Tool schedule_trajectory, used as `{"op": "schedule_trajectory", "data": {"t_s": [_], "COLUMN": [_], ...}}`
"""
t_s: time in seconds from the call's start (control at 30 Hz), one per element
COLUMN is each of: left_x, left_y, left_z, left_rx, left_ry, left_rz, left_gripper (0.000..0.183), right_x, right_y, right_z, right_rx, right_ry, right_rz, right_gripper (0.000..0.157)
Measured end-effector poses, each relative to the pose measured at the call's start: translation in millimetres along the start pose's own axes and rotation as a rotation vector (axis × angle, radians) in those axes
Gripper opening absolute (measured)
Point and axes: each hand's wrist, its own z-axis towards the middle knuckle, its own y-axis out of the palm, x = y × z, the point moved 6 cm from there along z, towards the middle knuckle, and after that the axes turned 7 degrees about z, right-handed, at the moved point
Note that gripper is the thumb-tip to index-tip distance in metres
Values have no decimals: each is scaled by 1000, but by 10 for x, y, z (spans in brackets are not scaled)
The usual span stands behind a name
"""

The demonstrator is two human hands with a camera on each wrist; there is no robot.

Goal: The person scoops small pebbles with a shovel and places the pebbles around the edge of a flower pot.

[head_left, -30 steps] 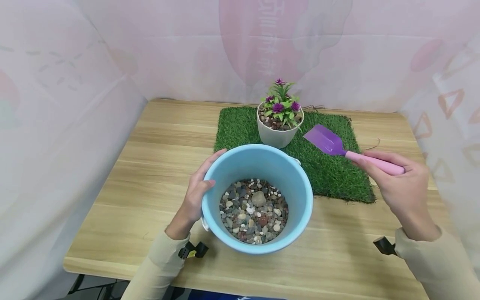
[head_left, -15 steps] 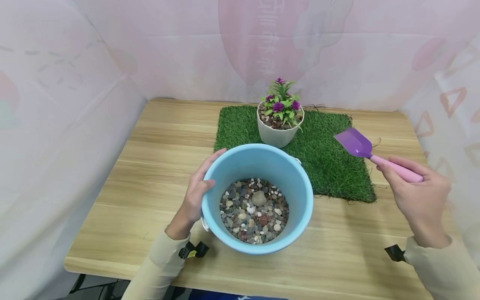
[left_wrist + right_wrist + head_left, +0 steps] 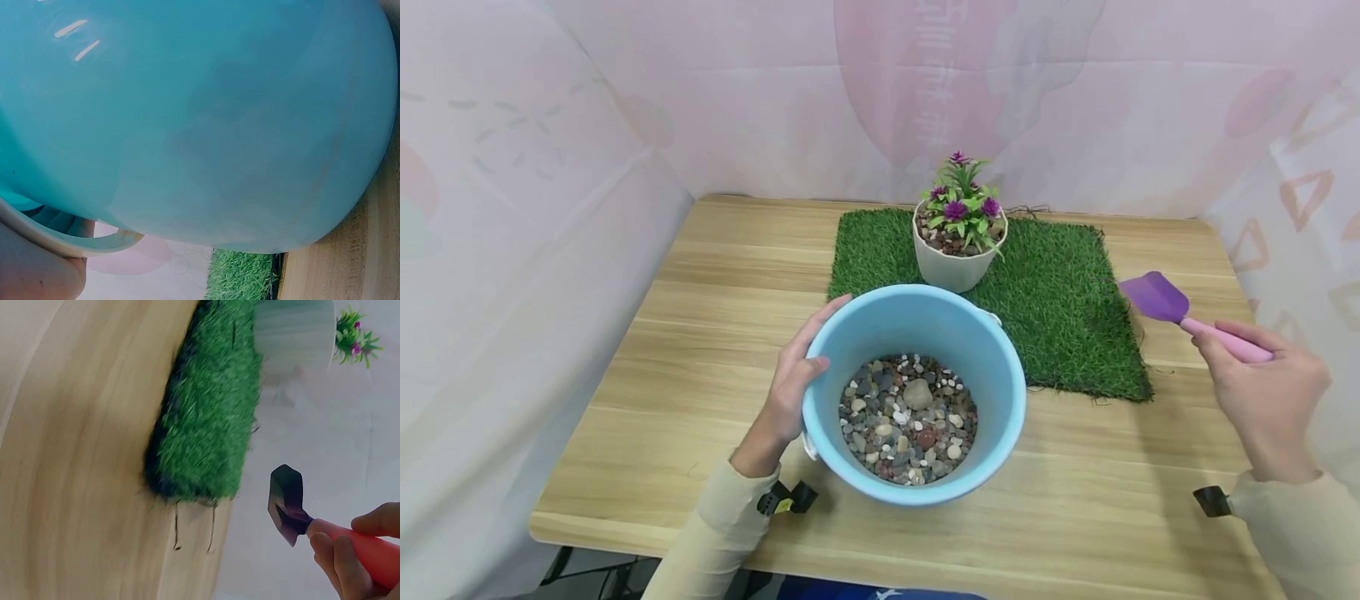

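Observation:
A light blue bucket stands on the table, with mixed pebbles over its bottom. My left hand grips the bucket's left side, thumb over the rim and fingers along the outer wall. In the left wrist view the bucket wall fills most of the picture, and its pale carrying handle runs past the hand. My right hand holds a small trowel by its pink grip, above the table's right side. The trowel's purple blade points left and carries no visible pebbles.
Behind the bucket lies a green artificial grass mat. A white flowerpot with a purple-flowered plant and small stones stands on it. The wooden table is bordered by printed cloth at the back and sides.
My right hand has moved right with the trowel, taking the blade from over the grass mat to beyond its right edge. My left hand and the bucket have stayed in place.

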Motion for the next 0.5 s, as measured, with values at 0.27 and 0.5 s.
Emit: {"op": "schedule_trajectory", "data": {"t_s": [0.27,0.5], "left_x": [-3,-4], "left_y": [-1,-8], "left_z": [7,-3], "left_rx": [-1,-2], "left_ry": [-8,-13], "left_rz": [13,6], "left_gripper": [67,67], "right_x": [259,445], "right_y": [-149,-227], "right_z": [234,307], "right_rx": [0,-21], "right_ry": [105,199], "right_rz": [-99,-97], "right_gripper": [52,58]}}
